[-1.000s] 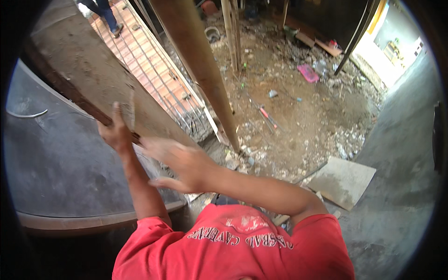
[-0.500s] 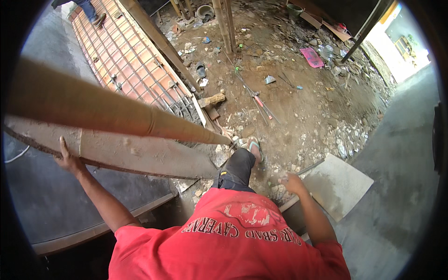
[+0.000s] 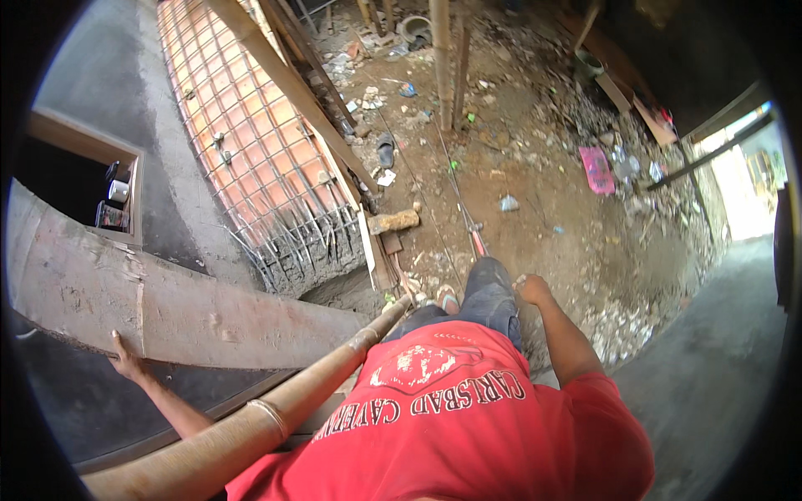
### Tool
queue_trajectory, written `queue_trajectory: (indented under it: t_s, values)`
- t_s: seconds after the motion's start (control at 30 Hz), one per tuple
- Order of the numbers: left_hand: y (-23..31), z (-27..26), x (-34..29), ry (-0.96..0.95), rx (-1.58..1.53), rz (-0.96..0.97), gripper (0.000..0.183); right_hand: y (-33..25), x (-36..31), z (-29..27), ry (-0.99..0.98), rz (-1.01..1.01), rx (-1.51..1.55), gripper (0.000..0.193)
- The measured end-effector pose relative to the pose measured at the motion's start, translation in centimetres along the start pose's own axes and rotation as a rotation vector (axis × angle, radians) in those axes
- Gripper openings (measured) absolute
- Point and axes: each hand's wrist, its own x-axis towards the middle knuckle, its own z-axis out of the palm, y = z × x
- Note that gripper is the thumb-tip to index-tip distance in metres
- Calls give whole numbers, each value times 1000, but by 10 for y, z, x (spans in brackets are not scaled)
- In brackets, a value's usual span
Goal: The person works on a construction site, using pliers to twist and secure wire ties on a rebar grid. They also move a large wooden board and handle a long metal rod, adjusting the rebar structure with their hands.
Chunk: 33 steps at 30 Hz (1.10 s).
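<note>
Rubble-strewn ground (image 3: pixel 522 196) is seen; a board (image 3: pixel 221 321) is clasped by the left hand (image 3: pixel 127 359); right hand (image 3: pixel 532 290) loosely curled, contents unclear.

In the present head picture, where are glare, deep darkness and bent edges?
Head view: glare whitens the far-right opening; head view: the wood-framed recess at left is mostly dark; head view: the long board at the left hand looks bowed, probably lens distortion.

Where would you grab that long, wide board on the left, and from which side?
Probably along its long near edge, coming from the near side, hands spread apart. The board is long and too broad to wrap around, but this edge is exposed and looks thin enough to pinch. The left hand is at that edge.
</note>
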Motion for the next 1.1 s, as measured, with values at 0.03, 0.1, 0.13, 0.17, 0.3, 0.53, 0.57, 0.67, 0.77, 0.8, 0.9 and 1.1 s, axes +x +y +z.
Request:
queue_trajectory:
  t_s: [0.03, 0.1, 0.13, 0.17, 0.3, 0.53, 0.57, 0.67, 0.77, 0.8, 0.9, 1.1]
  values:
    - [1, -6, -2, 48, 33, -86, 52, -16, 21, -25, -37, -45, -2, 40]
    - [2, -20, 0, -160, 206, -138, 70, -64, 68, -66, -122, -144, -16, 43]
    - [16, -1, -14, -178, 265, -169, 71, -95, 90, -89, -101, -230, -73, 45]
    - [28, 5, -19, -180, 340, -195, 71, -140, 113, -108, -92, -338, -129, 48]
    - [21, 4, -16, -144, 475, -119, 72, -350, 170, -131, -63, -820, -190, 55]
    - [73, 48, -53, -122, 500, -396, 62, -701, -71, -142, -69, -2141, 328, 67]
    - [73, 52, -56, -200, 627, -375, 59, -735, -98, -135, 127, -2276, 452, 64]
    - [70, 37, -71, -231, 741, -168, 52, -816, -174, -148, 687, -2580, 655, 54]
    - [47, 65, -74, -213, 320, -350, 41, -869, -197, -179, 1229, -2682, 128, 49]
    - [67, 91, -77, -162, 216, -372, 38, -877, -206, -192, 1117, -2660, -315, 50]
    - [93, 108, -85, -123, 62, -372, 33, -879, -238, -229, 852, -2453, -1175, 54]
    - [80, 49, -97, -82, -54, -730, 19, -887, -234, -231, 788, -2467, -1309, 51]
